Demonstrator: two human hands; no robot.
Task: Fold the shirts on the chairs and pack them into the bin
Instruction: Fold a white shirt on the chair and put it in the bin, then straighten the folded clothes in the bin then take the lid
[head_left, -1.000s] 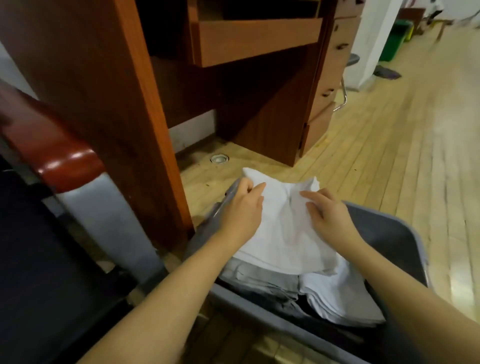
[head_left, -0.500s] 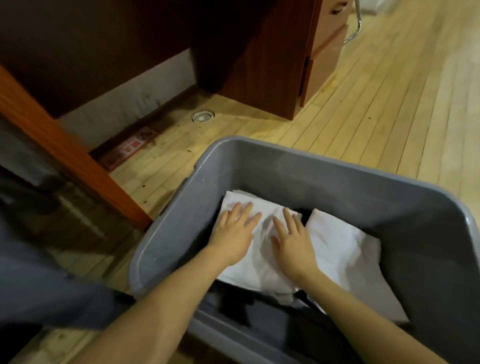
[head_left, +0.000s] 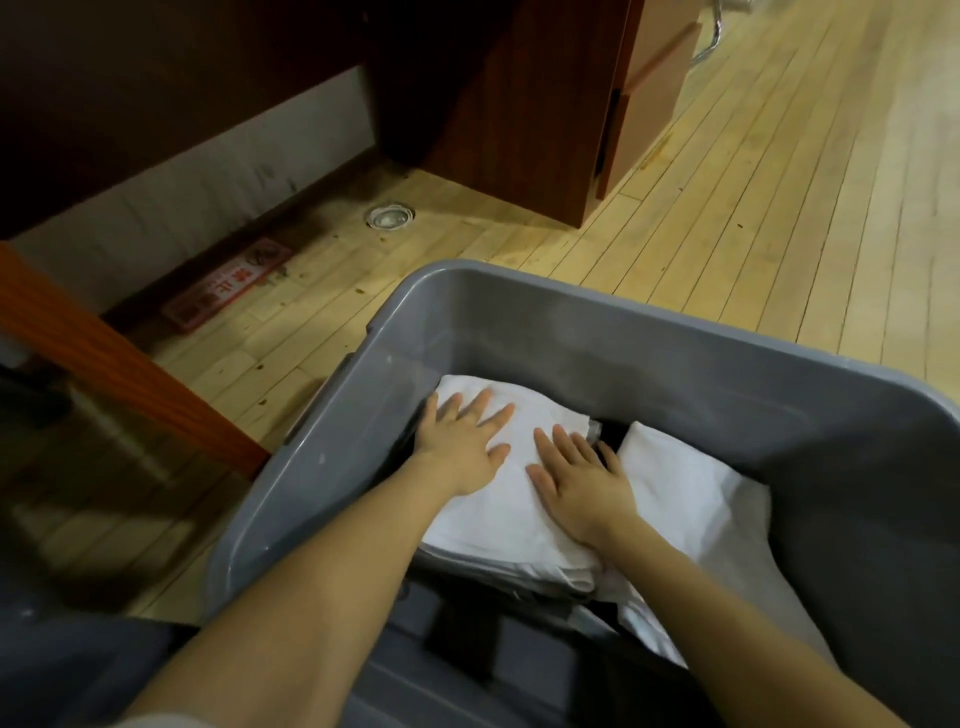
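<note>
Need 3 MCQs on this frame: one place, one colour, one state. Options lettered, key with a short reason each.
1. Where does the folded white shirt under the hands lie?
A. on the wooden floor
B. inside the bin, at its left side
C. on a chair seat

2. What colour is the bin?
A. grey
B. red
C. green

3. How are the left hand and right hand placed?
A. both pinch a shirt edge in the air
B. one grips the bin rim
C. both lie flat, fingers straight, on the shirt

Key: 1 B, the bin's grey walls rise around the shirt, and a second white shirt stack lies to its right. 2 A, the rim and walls are plain grey. 3 C, both palms face down with spread fingers on the cloth.
</note>
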